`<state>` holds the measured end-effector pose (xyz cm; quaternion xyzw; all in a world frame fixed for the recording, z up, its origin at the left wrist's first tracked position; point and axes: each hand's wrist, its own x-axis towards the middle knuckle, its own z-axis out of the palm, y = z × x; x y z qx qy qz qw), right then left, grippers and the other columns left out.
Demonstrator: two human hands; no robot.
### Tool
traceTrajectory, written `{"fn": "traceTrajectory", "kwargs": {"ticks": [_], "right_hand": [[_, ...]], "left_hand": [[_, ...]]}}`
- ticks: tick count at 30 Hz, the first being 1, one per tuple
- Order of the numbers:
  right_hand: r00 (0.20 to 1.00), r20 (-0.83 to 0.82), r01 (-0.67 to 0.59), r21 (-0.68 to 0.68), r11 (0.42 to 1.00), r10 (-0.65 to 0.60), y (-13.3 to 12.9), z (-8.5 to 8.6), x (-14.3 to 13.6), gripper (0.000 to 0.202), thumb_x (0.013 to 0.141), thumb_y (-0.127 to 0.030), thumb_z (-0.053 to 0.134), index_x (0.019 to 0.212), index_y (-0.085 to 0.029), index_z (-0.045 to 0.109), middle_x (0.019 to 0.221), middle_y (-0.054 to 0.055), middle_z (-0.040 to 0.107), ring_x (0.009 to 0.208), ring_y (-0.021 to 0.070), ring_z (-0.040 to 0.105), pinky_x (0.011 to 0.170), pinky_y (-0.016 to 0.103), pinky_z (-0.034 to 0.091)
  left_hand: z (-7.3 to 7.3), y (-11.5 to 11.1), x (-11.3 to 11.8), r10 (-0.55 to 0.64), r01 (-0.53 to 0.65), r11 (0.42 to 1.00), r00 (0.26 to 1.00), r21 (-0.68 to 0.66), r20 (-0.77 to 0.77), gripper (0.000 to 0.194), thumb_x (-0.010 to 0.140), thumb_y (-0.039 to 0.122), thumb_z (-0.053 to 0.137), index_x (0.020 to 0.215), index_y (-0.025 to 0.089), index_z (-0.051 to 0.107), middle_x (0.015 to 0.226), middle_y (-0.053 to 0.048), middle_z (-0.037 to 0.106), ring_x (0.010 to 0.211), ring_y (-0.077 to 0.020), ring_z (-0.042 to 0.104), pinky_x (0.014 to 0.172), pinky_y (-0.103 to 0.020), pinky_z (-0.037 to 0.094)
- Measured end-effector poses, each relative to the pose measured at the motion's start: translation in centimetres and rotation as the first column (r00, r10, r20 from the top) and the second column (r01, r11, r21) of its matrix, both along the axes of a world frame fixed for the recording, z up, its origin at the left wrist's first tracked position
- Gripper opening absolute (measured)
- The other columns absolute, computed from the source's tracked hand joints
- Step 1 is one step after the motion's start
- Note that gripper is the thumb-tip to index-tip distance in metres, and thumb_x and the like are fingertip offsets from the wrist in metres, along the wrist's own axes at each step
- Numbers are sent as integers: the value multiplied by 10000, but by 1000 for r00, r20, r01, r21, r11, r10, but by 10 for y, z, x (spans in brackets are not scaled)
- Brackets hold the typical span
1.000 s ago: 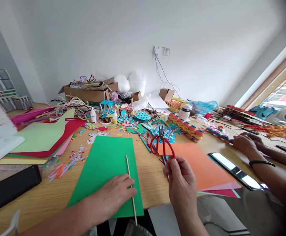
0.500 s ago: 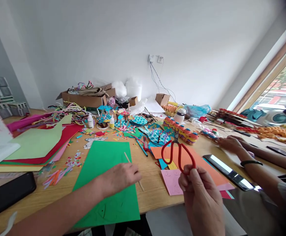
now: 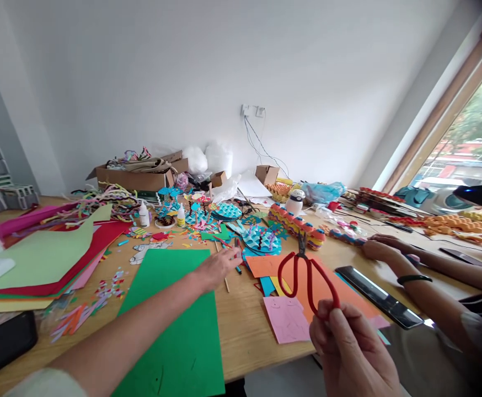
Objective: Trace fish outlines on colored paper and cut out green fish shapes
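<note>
Bright, diffuse daylight is admitted by the window (image 3: 464, 132) at right; the far-right edge is darkened. Soft shading is noted on the wall (image 3: 162, 71). Wide-angle stretching is seen at the edges; the left hand (image 3: 218, 267) is slightly blurred.

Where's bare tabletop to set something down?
Likely best: wooden tabletop between the large green paper sheet and pink paper with drawn lines. Smaller patch: between the multicoloured bumpy strip and glossy black slab. Crowded: back left, around the brown cardboard box.
</note>
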<state>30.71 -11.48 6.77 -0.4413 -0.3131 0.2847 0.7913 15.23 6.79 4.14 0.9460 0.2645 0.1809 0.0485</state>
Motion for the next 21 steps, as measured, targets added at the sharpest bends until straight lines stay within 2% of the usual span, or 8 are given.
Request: {"fn": "traceTrajectory", "kwargs": {"ticks": [2, 3, 5, 7, 10, 13, 16, 21], "right_hand": [[997, 77, -6, -13, 1000, 7, -1, -4, 0, 211, 697, -364, 682, 781, -195, 585, 696, 10, 578, 484, 83, 456, 428, 204, 370], [990, 141, -5, -14, 1000, 7, -1, -7, -3, 199, 722, -369, 659, 794, -198, 588, 659, 6, 571, 481, 90, 458, 432, 207, 374], [952, 307, -6, 1, 1000, 5, 0, -13, -11, 167, 773, -362, 606, 824, -203, 597, 570, -13, 529, 466, 98, 452, 427, 201, 376], [882, 471, -16, 28, 999, 1, 1, -21, -24, 137, 790, -338, 583, 835, -210, 603, 551, -18, 508, 464, 105, 453, 422, 196, 381], [776, 630, -31, 83, 996, -29, 3, -30, -42, 73, 793, -285, 569, 796, -217, 593, 653, 11, 553, 524, 120, 490, 476, 206, 425], [624, 781, -170, 105, 980, 24, 5, -35, -52, 51, 810, -199, 531, 832, -222, 571, 711, 27, 587, 595, 134, 555, 538, 202, 462], [451, 888, -342, 77, 937, 92, 7, -39, -58, 62, 824, -201, 526, 864, -232, 563, 737, 24, 595, 629, 126, 582, 556, 176, 461], [574, 810, -342, 107, 934, 117, 10, -45, -71, 189, 872, -362, 430, 852, -223, 557, 753, 34, 565, 567, 117, 530, 496, 198, 428]], "left_hand": [[12, -24, 1, 15, -3, 997, 990, -79, 140, 334, 897, 130, 340, 1218, 133, 435, 1274, -132, 457, 1157, -179, 449, 941, -328, 394], [19, -38, 2, 41, 77, 947, 934, -311, 356, 345, 917, 214, 336, 1243, 127, 407, 1254, -141, 477, 1141, -184, 468, 924, -326, 410], [31, -68, 1, 131, 351, 723, 776, -595, 617, 471, 911, 377, 356, 1329, 167, 300, 1321, -137, 424, 1218, -206, 400, 969, -361, 368], [41, -93, -1, 157, 570, 500, 681, -652, 715, 548, 860, 447, 450, 1331, 204, 309, 1369, -114, 375, 1255, -226, 351, 1008, -376, 317], [48, -118, -10, 219, 672, 353, 617, -651, 756, 508, 808, 432, 550, 1248, 209, 429, 1272, -104, 479, 1208, -245, 399, 1015, -387, 289], [43, -127, -24, 328, 646, 308, 617, -698, 716, 553, 780, 459, 572, 1255, 229, 410, 1192, -98, 515, 1141, -247, 444, 979, -394, 310], [29, -128, -38, 425, 556, 335, 631, -760, 649, 640, 730, 502, 602, 1264, 241, 364, 1096, -73, 525, 1024, -228, 493, 923, -380, 342], [18, -128, -50, 478, 373, 446, 669, -814, 569, 360, 824, 497, 437, 1065, 230, 448, 966, -46, 522, 912, -203, 504, 833, -336, 407]]}}
